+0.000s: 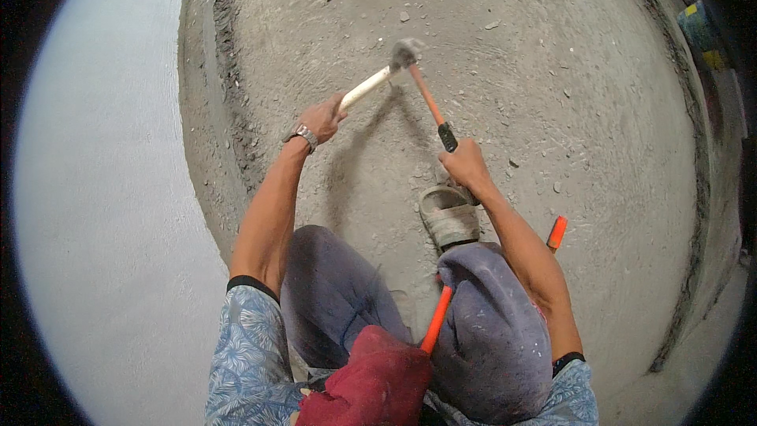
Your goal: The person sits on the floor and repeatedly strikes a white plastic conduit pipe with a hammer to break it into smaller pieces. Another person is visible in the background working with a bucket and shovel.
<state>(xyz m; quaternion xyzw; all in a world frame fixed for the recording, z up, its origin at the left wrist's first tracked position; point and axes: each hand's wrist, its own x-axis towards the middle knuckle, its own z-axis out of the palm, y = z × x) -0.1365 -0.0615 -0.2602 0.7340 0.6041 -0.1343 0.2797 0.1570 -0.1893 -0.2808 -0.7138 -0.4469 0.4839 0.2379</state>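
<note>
My left hand [319, 122], with a metal watch at the wrist, is closed round a cream-white rod [365, 90], which looks like a pipe or a tool handle. My right hand [467, 164] grips the black end of a hammer [426, 96] with an orange shaft. The hammer's grey head is blurred and meets the rod's far end, or overlaps it in view. Whether the rod has a head of its own there, I cannot tell. Both tools are held over the dusty grey floor [505, 71], and their shadows fall below them.
A smooth pale wall or slab [110, 189] lies to my left, edged by a rough groove [229, 71]. My sandalled foot [449, 217] is below my right hand. Orange bars [438, 319] and an orange-ended tool [557, 233] are by my right leg. Rubble bits dot the floor.
</note>
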